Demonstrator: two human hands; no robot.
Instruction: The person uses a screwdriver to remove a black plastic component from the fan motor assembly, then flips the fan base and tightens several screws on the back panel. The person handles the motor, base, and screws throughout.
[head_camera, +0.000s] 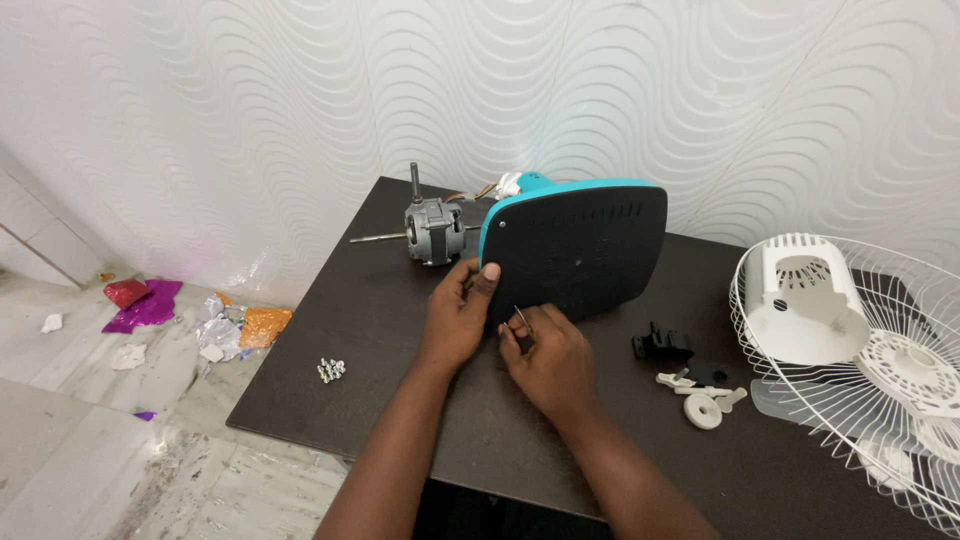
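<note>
A teal fan base with a black underside plate stands tilted on its edge on the dark table. My left hand grips its lower left corner, thumb on the plate. My right hand sits just below the plate's bottom edge and pinches a small thin metal piece, maybe a screw or tool tip, whose point shows above the fingers. Behind the base lies a grey electric motor with a shaft and coloured wires.
Small silver screws lie near the table's left front edge. A black bracket and white plastic knobs rest to the right. A white fan grille with motor housing fills the right side. Crumpled foil wrappers litter the floor.
</note>
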